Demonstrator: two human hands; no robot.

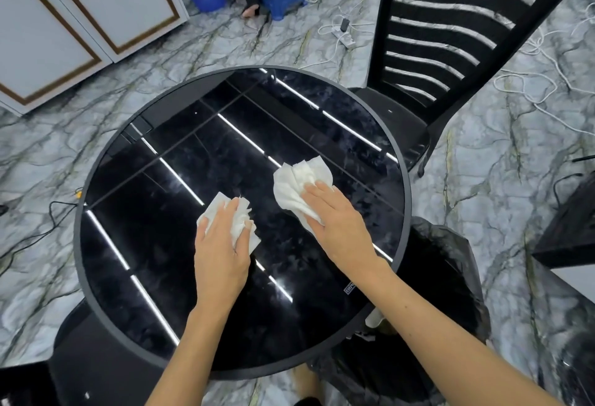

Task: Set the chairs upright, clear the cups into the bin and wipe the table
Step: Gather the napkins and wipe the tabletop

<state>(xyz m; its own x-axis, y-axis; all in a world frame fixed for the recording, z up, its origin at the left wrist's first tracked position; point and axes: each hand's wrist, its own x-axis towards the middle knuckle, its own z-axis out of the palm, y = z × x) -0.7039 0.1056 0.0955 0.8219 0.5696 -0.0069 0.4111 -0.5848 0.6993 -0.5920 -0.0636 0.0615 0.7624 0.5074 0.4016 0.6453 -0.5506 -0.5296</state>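
Table (180,135): round, black and glossy, filling the middle of the view; stiff and heavy by the look of it, so it should stay put under pressure. Ceiling lights mirror in it as bright streaks running from far right to near left. Being round, it has no long axis of its own. No cups are on it.

Chair (457,38): black, slatted back, upright at the far right with its seat tucked against the table edge. Likely rigid and fairly light; the top of the back is the natural place to grasp it.

Bin (450,264): lined with a black bag, just beside the table's near right edge, mouth facing up. The liner looks thin and slack. Something white sits at its near rim; I cannot tell what it is.

Right hand (338,219): lies flat, fingers together and extended, pressing the near part of the right tissue.

Left hand (222,248): palm down, fingers slightly spread and curled over the left tissue.

Right tissue (296,186): white, crumpled, on the table right of centre. Soft, light and easily torn if wet; its long axis runs from near right to far left, the loose end fanning beyond the fingertips.

Left tissue (240,222): white, bunched, on the table near centre. Equally soft; best pinned under the palm, not pinched. No clear long axis.
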